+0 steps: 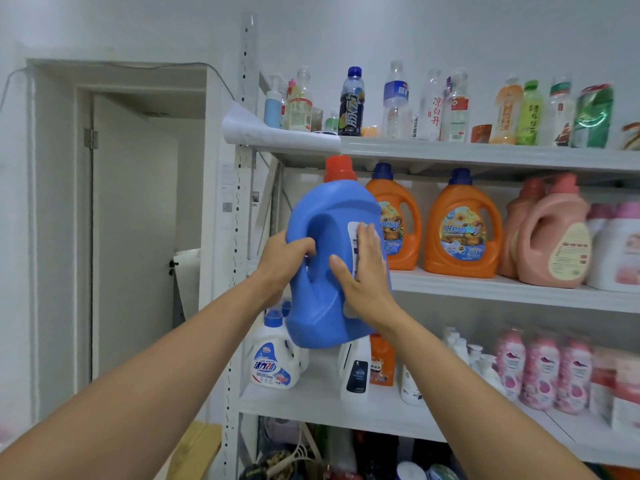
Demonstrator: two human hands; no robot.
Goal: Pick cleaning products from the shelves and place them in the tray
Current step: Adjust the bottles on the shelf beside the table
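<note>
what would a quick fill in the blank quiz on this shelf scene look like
1. The jug with the red cap, held before the shelves, is ____ in colour.
2. The left grip curls round that jug's ____.
3. The right grip presses straight fingers on the jug's white ____.
4. The fully visible Hewisy bottle on the shelf has a ____ cap.
Missing words: blue; handle; label; blue.

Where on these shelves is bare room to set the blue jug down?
Lower shelf: a bare patch between the white detergent jug and the dark-labelled white bottle. The top shelf and the pink bottles to the right are crowded.
</note>
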